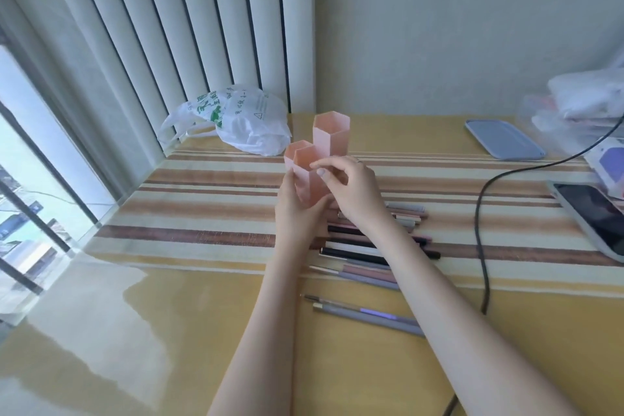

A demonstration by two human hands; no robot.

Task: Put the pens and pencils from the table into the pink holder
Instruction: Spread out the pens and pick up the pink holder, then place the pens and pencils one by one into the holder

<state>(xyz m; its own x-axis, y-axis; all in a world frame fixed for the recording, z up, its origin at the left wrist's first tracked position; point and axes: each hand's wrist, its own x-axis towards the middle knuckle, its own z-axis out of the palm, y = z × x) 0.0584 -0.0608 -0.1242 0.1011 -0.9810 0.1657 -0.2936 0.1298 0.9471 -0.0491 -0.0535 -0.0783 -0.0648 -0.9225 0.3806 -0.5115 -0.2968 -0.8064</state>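
Note:
The pink holder (pixel 315 162), made of joined hexagonal tubes of different heights, stands on the striped cloth mid-table. My left hand (pixel 299 213) grips its lower front tube from the left and below. My right hand (pixel 351 189) rests on the front tube's right side, fingertips pinching at its rim. Several pens and pencils (pixel 368 246) in black, grey, pink and white lie side by side just behind and under my right forearm. Two grey pencils (pixel 368 312) lie apart, nearer to me. I see nothing inside the tubes.
A white plastic bag (pixel 243 121) lies behind the holder on the left. A grey-blue tray (pixel 503 140) sits at the back right. A black cable (pixel 481 233) runs down the right side, and a phone (pixel 594 216) lies at the right edge.

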